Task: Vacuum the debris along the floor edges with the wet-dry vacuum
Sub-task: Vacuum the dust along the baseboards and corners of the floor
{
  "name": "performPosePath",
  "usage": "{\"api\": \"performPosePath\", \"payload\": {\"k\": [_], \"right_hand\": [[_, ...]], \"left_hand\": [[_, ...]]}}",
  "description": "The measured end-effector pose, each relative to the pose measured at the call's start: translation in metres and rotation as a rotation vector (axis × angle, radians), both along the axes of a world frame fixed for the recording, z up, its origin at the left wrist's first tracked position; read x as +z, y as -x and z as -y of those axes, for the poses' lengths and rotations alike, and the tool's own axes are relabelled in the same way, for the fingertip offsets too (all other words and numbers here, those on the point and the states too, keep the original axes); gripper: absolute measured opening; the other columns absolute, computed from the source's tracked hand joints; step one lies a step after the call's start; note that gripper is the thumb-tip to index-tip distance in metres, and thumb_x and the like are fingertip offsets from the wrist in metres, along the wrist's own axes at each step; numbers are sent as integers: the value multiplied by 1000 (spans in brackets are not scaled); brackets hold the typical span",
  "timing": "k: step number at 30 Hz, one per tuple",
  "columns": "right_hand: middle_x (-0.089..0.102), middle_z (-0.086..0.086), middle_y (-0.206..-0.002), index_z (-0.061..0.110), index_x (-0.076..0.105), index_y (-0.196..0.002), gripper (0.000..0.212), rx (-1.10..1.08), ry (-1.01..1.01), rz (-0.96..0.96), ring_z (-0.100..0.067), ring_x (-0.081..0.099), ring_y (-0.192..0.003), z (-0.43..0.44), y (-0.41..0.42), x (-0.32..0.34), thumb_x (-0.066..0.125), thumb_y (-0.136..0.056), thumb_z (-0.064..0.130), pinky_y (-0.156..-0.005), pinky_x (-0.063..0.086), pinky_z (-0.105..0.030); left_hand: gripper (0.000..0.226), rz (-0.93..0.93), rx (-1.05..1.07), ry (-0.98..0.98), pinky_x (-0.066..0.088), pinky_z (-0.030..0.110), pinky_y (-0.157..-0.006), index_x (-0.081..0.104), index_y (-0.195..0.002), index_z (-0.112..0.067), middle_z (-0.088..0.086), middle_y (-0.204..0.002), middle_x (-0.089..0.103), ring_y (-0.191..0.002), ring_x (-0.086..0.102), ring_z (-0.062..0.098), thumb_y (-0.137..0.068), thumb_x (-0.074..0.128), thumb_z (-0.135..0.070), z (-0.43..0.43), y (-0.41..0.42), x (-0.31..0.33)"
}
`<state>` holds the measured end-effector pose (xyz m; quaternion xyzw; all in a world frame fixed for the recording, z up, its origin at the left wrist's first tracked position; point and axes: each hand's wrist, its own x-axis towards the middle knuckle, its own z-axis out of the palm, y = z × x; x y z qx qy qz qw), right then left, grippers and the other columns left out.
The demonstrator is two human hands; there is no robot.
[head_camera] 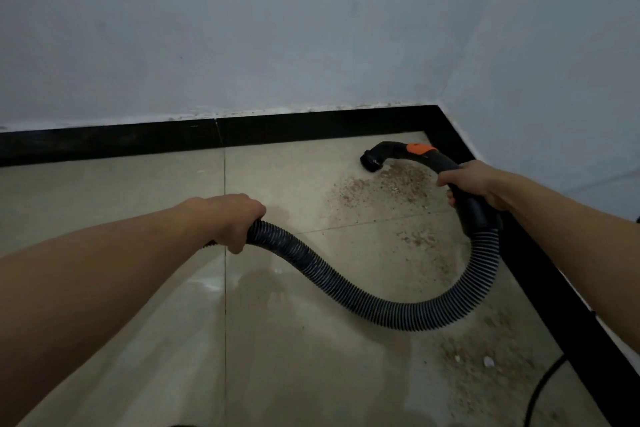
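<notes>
My right hand (pixel 474 184), at the right of the frame, is wrapped around the black rigid handle tube (pixel 465 201) of the wet-dry vacuum's hose. Its fingers curl over the top just behind the bright orange plastic collar (pixel 420 149). My left hand (pixel 232 218), middle left, is closed round the black ribbed flexible hose (pixel 346 284). The hose sags in a loop between my two hands, low over the glossy beige floor tiles (pixel 121 204); I can't tell whether the loop touches them. The vacuum body itself is out of view.

The black curved nozzle (pixel 373 161) points down at the tiles in the upper right of the frame. It is close to the corner where the two runs of black skirting board (pixel 104 144) meet under the pale grey painted wall (pixel 277 28). Its mouth sits at the upper left rim of a brown gritty patch of debris (pixel 384 189), touching the floor or just above it; I can't tell which.

I'd judge the job barely begun in this corner. The patch by the nozzle looks whole, and a thinner trail of grit runs down along the right-hand skirting. A second sandy heap with pale chips (pixel 485 360) lies in the lower right, beside a thin black cable (pixel 543 385). Along the far skirting toward the left I can make out no grit. What's left seems to be the corner and the whole right-hand edge.
</notes>
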<state>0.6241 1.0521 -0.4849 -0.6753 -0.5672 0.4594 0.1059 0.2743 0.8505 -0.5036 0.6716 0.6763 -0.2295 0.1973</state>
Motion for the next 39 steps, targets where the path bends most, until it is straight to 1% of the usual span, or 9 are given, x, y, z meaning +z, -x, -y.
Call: {"api": "performPosePath", "payload": {"k": [5, 12, 15, 19, 23, 27, 30, 36, 39], "right_hand": [[57, -15, -64, -7, 54, -117, 35, -16, -37, -11, -22, 54, -45, -3, 16, -10, 65, -87, 7, -47, 49, -30], [61, -7, -49, -2, 56, -104, 24, 115, 10, 7, -18, 58, -39, 1, 36, -9, 67, -86, 9, -43, 51, -27], [61, -7, -51, 0, 58, -104, 21, 154, 29, 23, -19, 57, -42, 2, 31, -2, 66, -86, 9, -48, 51, -29], [58, -12, -56, -4, 57, -103, 22, 91, -47, 86, -19, 55, -38, 4, 10, 2, 66, -85, 5, -42, 49, -26], [58, -9, -52, 0, 57, -103, 19, 132, 55, 103, -20, 55, -41, 17, -17, 9, 64, -85, 3, -44, 49, -28], [56, -9, -52, -1, 56, -101, 17, 156, 98, 106, -20, 54, -40, 26, -29, 16, 62, -85, 0, -44, 49, -27], [55, -10, -53, 0, 56, -101, 17, 168, 102, 98, -20, 53, -40, 30, -29, 18, 62, -85, 0, -45, 49, -27], [56, -10, -54, -3, 57, -102, 20, 182, 93, 77, -20, 53, -40, 37, -13, 13, 64, -84, 1, -43, 48, -26], [58, -11, -60, -1, 57, -103, 21, 144, 21, 89, -19, 55, -40, 38, 2, 6, 66, -84, 2, -42, 48, -25]], "left_hand": [[40, -16, 37, -15, 46, 27, -71, 54, -108, -21, -4, -88, 51, -86, 56, 16, -73, 73, -16, 10, 15, 4], [36, -27, 77, 27, 49, 27, -76, 53, -102, -22, -3, -92, 55, -89, 57, 16, -73, 73, -13, 19, 27, 1], [38, -15, 65, 57, 51, 29, -78, 55, -106, -21, -1, -95, 57, -91, 58, 17, -73, 73, -13, 16, 20, 0], [38, -3, 31, 66, 53, 31, -79, 52, -103, -19, 2, -98, 57, -92, 59, 19, -73, 74, -16, 7, 5, 0], [41, 19, 3, 80, 49, 31, -75, 53, -104, -20, 2, -98, 56, -91, 57, 20, -71, 76, -16, -3, -12, 2], [41, 14, -40, 99, 51, 33, -78, 53, -104, -20, 3, -100, 57, -94, 57, 21, -70, 76, -15, -8, -26, 0], [41, 16, -58, 109, 48, 33, -76, 52, -102, -20, 2, -99, 57, -93, 57, 21, -69, 77, -15, -9, -31, 0], [41, -18, -58, 117, 51, 36, -84, 53, -105, -20, 3, -102, 57, -95, 58, 21, -70, 76, -14, -2, -18, 0], [39, -50, -53, 122, 51, 34, -84, 53, -106, -19, 3, -103, 58, -96, 58, 20, -74, 73, -12, 5, -9, -1]]}}
